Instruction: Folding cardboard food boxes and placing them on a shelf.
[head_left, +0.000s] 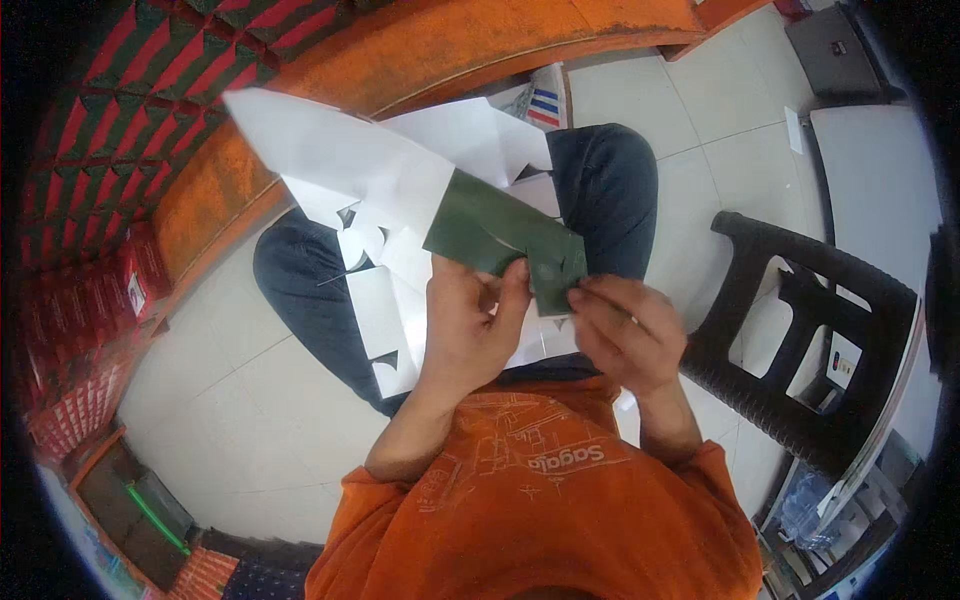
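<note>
A dark green piece of card (495, 217) with a slit or cut edge lies between my two hands, one end bent downward at the right. My left hand (476, 319) grips its lower edge, thumb on top. The fingertips of my right hand (626, 326) pinch the bent end near its lower right corner. Beyond the green piece, a large white sheet (345, 150) reaches up to the left; whether the two are joined is unclear. More white paper with cut-out openings (375, 307) rests across my lap, partly hidden by my hands.
Light floor tiles (232, 420) surround my crossed legs. An orange bench or ledge (450, 52) runs along the far side, with red and black patterned panels (135, 120) at the left. A black plastic stool (810, 337) lies to the right, beside a pale panel (877, 180).
</note>
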